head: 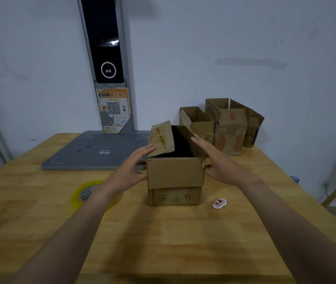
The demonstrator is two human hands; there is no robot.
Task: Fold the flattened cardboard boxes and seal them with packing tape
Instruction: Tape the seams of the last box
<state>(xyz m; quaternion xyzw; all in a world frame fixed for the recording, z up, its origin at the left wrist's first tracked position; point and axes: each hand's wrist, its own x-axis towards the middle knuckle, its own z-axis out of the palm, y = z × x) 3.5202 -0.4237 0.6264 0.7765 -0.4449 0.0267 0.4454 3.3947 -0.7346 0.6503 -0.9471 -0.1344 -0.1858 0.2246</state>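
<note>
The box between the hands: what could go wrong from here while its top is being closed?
1. The left flap looks creased and worn; pushed hard by the left hand, it may tear or bend unevenly.
2. The front flap hangs down outside the box; it could be forgotten and leave the top open.
3. The tape roll lies aside, partly hidden by the left arm; when a hand leaves to fetch it, flaps may spring up.
</note>
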